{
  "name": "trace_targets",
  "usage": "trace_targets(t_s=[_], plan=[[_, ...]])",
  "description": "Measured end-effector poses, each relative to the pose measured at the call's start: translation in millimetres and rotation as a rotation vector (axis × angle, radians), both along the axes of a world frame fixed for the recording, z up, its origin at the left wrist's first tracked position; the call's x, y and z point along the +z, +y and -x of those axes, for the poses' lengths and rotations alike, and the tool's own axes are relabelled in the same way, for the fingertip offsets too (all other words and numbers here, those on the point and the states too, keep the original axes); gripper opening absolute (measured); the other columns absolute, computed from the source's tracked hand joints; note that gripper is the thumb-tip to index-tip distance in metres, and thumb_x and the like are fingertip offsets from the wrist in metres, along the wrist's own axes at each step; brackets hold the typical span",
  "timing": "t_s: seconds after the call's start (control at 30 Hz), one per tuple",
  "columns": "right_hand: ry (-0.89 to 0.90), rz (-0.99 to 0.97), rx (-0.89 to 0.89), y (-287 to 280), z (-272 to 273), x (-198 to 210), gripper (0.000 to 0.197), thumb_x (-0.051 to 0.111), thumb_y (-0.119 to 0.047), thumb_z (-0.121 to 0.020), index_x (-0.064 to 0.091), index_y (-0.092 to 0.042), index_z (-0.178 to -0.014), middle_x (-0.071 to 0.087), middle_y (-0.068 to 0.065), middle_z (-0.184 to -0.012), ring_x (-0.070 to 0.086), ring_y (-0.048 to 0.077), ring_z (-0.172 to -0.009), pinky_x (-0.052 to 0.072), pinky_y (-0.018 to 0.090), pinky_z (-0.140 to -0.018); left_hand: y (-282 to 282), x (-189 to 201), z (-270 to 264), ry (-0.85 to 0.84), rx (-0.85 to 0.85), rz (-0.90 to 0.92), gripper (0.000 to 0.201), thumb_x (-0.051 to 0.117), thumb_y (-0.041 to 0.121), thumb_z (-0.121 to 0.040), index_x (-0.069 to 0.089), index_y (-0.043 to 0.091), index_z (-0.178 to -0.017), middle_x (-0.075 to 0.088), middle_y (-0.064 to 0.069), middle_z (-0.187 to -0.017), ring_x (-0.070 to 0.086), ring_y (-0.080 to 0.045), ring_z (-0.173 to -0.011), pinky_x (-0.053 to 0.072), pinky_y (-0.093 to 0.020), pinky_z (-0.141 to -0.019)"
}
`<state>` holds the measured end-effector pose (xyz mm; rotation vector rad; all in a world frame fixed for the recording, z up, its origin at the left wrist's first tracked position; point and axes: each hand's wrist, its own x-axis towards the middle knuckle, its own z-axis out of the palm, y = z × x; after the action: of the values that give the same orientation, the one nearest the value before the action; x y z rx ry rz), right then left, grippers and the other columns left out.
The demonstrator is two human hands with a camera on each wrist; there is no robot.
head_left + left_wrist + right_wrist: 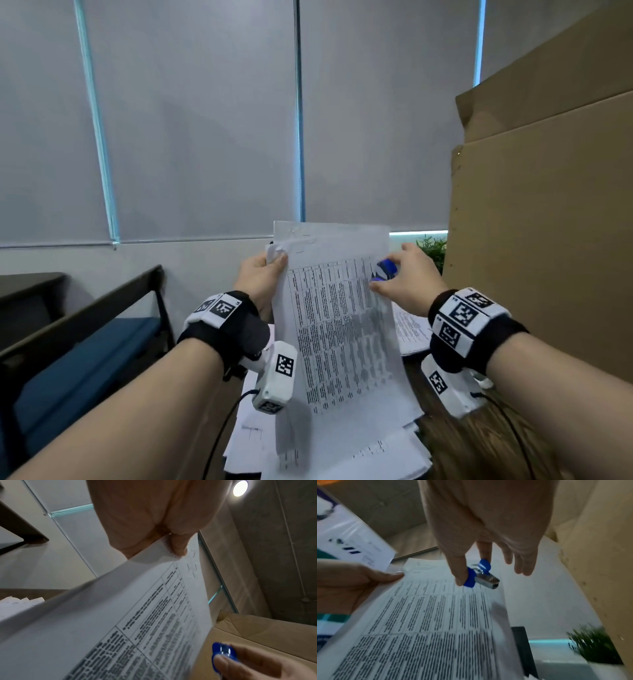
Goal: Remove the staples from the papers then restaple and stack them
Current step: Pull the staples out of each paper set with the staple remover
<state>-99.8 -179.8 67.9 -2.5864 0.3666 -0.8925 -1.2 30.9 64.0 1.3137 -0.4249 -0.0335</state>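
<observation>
A printed set of papers (339, 329) with a table of text is held up in front of me. My left hand (263, 274) pinches its upper left corner (178, 550), where the sheet is crumpled. My right hand (404, 277) pinches a blue staple remover (385, 269) between thumb and forefinger at the paper's right edge. The right wrist view shows the remover (481, 574) with its metal jaws over the page, and the other fingers spread. The left wrist view shows the remover (223, 654) beside the sheet (120, 628).
More loose papers (325, 452) lie heaped on the wooden desk (479, 442) below. Large cardboard sheets (548, 205) stand at the right, with a small green plant (433, 250) behind them. A blue-seated chair (85, 356) stands at the left.
</observation>
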Motion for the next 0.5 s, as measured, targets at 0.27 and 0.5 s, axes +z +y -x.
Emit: trace_targets(t_s=[0.27,0.5], plan=[[-0.062,0.236,0.164,40,-5,24,0.018,0.073,-0.021,-0.081,0.065,-0.015,-0.097,0.050,0.000,-0.095,0.050,0.020,-0.085,0.042,0.029,-0.074,-13,2,6,-0.040,-0.033,-0.064,0.019,0.055,0.014,-0.098,0.064,0.003,-0.086,0.069,-0.014,-0.078,0.064,-0.025,-0.068,0.052,-0.035,-0.072],[-0.038,0.383,0.119,64,-8,32,0.025,0.069,-0.018,-0.086,0.064,-0.008,-0.108,0.049,0.009,-0.108,0.055,0.031,-0.097,0.047,0.036,-0.078,-25,4,18,-0.091,-0.100,-0.045,0.018,0.050,0.012,-0.099,0.065,0.003,-0.096,0.067,-0.020,-0.090,0.064,-0.030,-0.078,0.053,-0.045,-0.082]])
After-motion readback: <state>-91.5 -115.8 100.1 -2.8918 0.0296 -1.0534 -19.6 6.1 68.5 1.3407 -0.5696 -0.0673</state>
